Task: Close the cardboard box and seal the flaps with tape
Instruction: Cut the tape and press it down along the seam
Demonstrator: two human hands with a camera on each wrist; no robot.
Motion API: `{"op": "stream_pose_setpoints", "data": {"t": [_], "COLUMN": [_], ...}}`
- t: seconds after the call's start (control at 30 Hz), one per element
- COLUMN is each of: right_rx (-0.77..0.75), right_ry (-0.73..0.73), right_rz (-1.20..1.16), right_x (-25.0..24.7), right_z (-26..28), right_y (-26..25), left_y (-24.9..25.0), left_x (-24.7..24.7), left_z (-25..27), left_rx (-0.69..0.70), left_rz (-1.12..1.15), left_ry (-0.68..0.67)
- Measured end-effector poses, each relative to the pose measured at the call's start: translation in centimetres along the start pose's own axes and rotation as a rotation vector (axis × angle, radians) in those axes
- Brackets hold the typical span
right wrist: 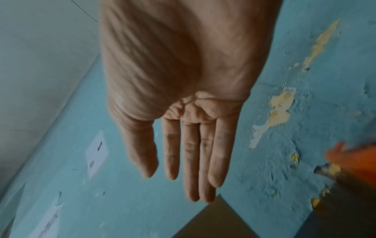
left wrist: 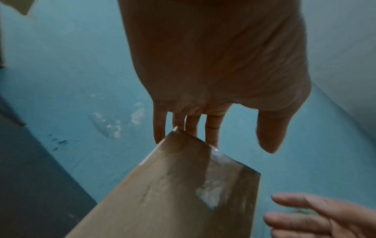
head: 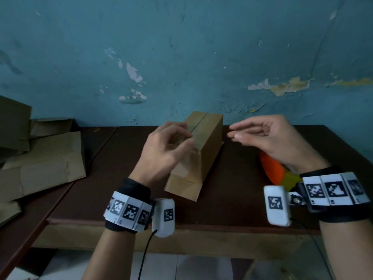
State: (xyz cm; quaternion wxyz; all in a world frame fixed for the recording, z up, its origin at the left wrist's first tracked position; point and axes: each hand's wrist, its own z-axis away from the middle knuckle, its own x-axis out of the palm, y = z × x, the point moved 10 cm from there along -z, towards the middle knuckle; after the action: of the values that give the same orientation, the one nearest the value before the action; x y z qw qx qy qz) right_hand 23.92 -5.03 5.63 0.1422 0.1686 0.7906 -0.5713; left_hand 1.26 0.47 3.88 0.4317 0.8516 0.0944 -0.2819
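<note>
Standing mid-frame: 1 closed cardboard box (head: 201, 142), clear tape (head: 189, 158) over its seam. 2 hands: left hand (head: 163, 146) fingers lie on the taped top, right hand (head: 264, 136) spread, empty.

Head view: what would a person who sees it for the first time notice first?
The closed cardboard box stands out in the middle of the dark wooden table, with clear tape over its near end. The left hand rests on its top, and the right hand hovers open beside it. An orange object lies under the right wrist.
</note>
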Motion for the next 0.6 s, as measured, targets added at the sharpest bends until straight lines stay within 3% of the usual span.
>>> {"op": "stream_pose_setpoints", "data": {"t": [0.13,0.3,0.47,0.6], "right_rx": [0.143,0.411,0.708,0.828], "right_ry": [0.223,0.368,0.236,0.072], "right_rz": [0.187,0.436,0.649,0.672], "right_x": [-5.4,-10.2,-11.4,-10.0], "right_z": [0.8,2.8,4.1,4.6], "right_y": [1.9,5.2,9.3,10.8], "left_y": [1.6,1.3,-0.2,0.1], "left_x": [2.0,1.9,0.9,-0.8], "left_z": [-0.1,-0.2,-0.4,-0.4], "left_rx": [0.063,0.094,0.054,0.121], "left_rz": [-0.471,-0.413,-0.235,-0.362], "left_ry": [0.022,-0.044,-0.140,0.034]}}
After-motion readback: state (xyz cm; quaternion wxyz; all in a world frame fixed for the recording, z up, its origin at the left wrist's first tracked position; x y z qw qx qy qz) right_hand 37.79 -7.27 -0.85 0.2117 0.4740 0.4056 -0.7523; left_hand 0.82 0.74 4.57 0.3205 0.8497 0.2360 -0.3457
